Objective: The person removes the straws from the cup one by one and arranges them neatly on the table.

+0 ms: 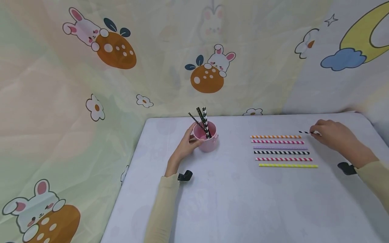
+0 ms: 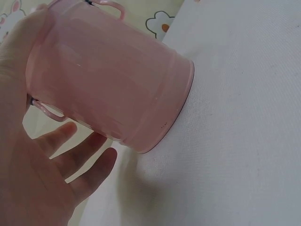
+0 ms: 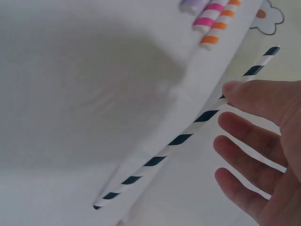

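Pinching black-striped straw [image 3: 180, 139]: right hand [image 1: 334, 135]

Soft, even head-view light; dimmer wrist views with diffuse shadows [image 2: 141, 193].

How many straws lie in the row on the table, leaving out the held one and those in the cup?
6. From far to near: orange-striped straw, pink-striped straw, purple straw, black-striped straw, red-striped straw, yellow straw. None in the row looks hidden.
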A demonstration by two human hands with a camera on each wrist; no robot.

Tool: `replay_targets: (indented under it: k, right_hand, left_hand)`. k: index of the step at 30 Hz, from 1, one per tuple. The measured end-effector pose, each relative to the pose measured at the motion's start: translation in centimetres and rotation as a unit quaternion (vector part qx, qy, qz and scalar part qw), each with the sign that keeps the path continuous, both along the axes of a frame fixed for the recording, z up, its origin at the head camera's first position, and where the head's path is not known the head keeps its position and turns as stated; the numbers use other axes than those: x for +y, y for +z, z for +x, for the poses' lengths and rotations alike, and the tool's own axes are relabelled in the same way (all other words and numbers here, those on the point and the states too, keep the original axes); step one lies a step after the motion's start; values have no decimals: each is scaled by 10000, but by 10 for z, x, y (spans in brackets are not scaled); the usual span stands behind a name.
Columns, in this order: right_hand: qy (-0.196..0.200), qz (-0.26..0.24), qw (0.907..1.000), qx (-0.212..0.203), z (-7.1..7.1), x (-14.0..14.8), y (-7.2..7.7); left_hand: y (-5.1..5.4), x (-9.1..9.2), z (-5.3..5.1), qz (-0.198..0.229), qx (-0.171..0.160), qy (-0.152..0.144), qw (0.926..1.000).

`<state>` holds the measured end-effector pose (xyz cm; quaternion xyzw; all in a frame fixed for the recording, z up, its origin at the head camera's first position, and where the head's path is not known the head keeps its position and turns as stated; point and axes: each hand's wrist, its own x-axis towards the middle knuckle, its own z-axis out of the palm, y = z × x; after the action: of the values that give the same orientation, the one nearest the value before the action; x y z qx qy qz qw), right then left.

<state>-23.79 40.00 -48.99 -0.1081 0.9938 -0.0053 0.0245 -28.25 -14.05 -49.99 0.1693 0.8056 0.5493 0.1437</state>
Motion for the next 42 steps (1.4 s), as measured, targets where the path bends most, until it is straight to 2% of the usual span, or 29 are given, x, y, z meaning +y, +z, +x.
replay_targets:
  k: [7,16,23,26,31,34,37,42]
  right_hand:
    - [-186,46,9998,-13,1,19,-17]
    - [-259,-37,9996,83,0,30,-31]
    - [-379,-70,9992,66,1,34,-36]
    - [-436,-70,9990,-55,1,33,-35]
    - [-511,-61,9986,-129,1,32,-34]
    - [-600,-121,9979,-207,2,32,-33]
    - [-665,-180,9971,-332,2,32,-28]
    - [-646,-215,9965,-493,4,27,-15]
  left_hand:
    - [-1,0,-1,38,41,-37,10000]
    - [0,-1,0,-116,61,16,9999]
    - [-37,-4,-17,33,309,184,9993]
    - [-32,-3,-16,13,215,139,9997]
    - [-10,-1,-6,-24,93,-6,10000]
    - [-2,-1,-2,-61,101,-62,9999]
    - [-1,-1,-2,-84,125,-72,9999]
    - [-23,-2,-12,-74,167,12,9998]
